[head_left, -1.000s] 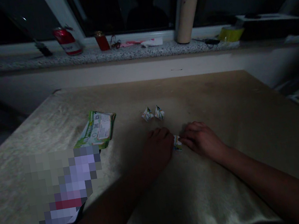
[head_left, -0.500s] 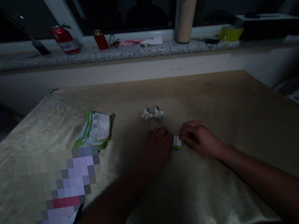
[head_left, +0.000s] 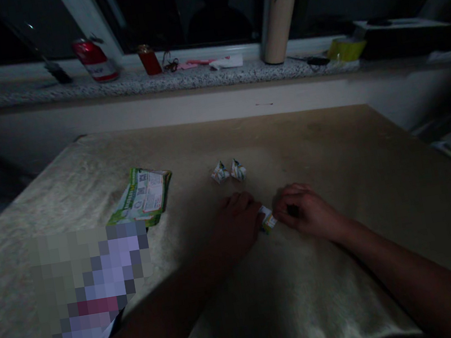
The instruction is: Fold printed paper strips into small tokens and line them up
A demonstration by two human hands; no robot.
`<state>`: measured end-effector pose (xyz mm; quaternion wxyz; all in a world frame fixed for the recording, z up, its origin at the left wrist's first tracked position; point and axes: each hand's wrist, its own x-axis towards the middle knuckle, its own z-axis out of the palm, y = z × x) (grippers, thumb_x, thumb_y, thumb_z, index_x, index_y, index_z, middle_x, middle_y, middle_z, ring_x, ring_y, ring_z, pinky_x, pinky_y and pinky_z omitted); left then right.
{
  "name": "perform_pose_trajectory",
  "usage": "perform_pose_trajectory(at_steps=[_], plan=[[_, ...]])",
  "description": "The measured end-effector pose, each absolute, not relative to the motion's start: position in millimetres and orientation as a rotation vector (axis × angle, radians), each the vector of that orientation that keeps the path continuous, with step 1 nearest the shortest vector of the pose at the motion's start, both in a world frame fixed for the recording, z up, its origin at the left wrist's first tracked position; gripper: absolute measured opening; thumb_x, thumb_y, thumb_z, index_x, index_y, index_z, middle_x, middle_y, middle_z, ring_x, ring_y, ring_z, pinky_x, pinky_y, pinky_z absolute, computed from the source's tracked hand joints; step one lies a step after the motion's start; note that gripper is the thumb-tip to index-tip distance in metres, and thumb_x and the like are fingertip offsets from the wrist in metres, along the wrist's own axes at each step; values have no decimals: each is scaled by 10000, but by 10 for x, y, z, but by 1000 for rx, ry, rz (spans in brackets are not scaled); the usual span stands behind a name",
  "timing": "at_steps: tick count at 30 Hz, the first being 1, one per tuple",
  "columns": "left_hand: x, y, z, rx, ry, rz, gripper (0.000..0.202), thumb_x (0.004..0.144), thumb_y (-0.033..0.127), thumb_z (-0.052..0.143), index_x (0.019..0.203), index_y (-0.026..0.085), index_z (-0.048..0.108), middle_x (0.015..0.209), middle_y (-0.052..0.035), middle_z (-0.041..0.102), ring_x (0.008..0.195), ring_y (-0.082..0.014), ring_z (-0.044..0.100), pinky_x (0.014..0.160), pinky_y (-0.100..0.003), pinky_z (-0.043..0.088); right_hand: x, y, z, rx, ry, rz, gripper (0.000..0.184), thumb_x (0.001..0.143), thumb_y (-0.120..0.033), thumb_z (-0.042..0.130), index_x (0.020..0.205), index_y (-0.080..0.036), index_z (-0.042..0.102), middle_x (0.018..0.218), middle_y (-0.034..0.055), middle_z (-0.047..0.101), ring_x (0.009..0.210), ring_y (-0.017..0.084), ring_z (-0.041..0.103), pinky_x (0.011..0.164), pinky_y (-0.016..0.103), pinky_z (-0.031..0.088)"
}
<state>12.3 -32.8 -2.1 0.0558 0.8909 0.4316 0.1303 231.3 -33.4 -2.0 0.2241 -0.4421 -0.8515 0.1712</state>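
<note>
A small folded piece of printed paper (head_left: 267,218), white with green and blue, lies on the table between my two hands. My left hand (head_left: 239,215) rests over its left side, fingers closed down on it. The fingertips of my right hand (head_left: 302,208) pinch its right edge, thumb and index finger together. Just beyond my hands stand two small folded paper shapes (head_left: 220,172) side by side, made of similar printed paper. To the left lies a stack of green and white printed sheets or packets (head_left: 144,196).
A blurred-out purplish object (head_left: 111,284) lies on the shiny beige table cover (head_left: 311,144) at left. Along the granite sill (head_left: 194,79) stand a red can (head_left: 95,61), a red jar (head_left: 149,61), a cardboard tube (head_left: 281,11) and a yellow tape roll (head_left: 346,50).
The small paper between my hands has turned slightly and tilts toward my right fingers. Both hands stay nearly in place; the whole view shifts a little.
</note>
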Motion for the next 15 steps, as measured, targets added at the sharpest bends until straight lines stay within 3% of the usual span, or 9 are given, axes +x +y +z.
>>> perform_pose_trajectory(at_steps=[15], plan=[[139,-294,-46,2598,1248,416,181,970,238,535,1057,226,693,1092,-56,626,1065,-225,538,956,-391,410,2329,-236,-134,-1210,-2165,687,98,800,-215,773,713,-202,729,719,17,692,688,160,635,705,301,481]])
